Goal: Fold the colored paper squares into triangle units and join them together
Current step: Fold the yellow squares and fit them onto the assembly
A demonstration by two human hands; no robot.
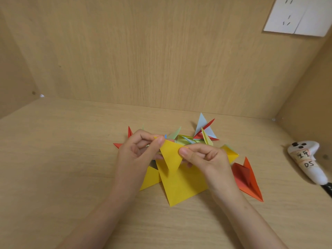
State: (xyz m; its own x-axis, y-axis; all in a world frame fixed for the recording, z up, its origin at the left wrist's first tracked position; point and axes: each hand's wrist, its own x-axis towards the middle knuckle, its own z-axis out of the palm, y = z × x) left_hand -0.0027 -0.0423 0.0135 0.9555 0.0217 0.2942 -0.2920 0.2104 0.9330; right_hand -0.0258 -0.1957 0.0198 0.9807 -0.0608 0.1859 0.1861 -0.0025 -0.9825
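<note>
A yellow folded paper triangle [170,155] hangs point-down above the desk, held between both hands. My left hand [138,151] pinches its upper left corner with thumb and forefinger. My right hand [206,157] pinches its upper right corner. Under it lies a flat yellow paper square [181,186], with another yellow folded piece [150,177] at its left. An orange folded unit [248,178] lies to the right. Behind the hands sits a cluster of joined units in light blue, red and green [204,131]. Red tips [129,132] stick out behind my left hand.
The wooden desk [71,159] is boxed in by a wooden back wall and side panels. A white controller with a handwritten label [307,161] lies at the right edge. A white wall socket [296,15] is mounted at the upper right.
</note>
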